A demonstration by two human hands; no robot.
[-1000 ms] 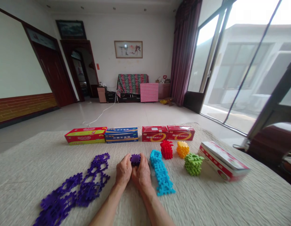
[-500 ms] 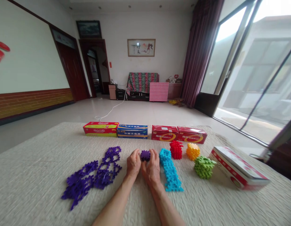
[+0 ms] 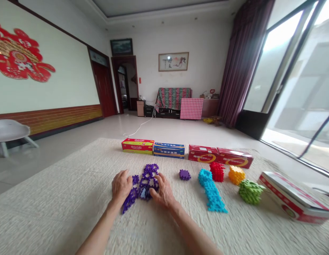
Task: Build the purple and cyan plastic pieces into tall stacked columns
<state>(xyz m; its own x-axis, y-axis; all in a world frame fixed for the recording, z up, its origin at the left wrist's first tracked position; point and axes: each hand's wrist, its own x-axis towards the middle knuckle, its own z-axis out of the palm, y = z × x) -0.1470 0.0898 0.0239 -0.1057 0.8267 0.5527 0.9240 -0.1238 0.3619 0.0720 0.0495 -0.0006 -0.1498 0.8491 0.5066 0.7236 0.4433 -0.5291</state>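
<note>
A bunch of purple pieces (image 3: 143, 182) lies on the pale cloth (image 3: 63, 205), the right hand (image 3: 163, 192) loosely spread at their right, the left hand (image 3: 122, 186) at their left, its grip I can't tell, and a red-and-yellow box (image 3: 137, 146) between them and the cloth's far edge.

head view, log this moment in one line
left hand: at purple pieces | right hand: at purple pieces | purple block: on cloth, apart from hands

A framed picture (image 3: 173, 61) hangs on the wall (image 3: 204, 76).
</note>
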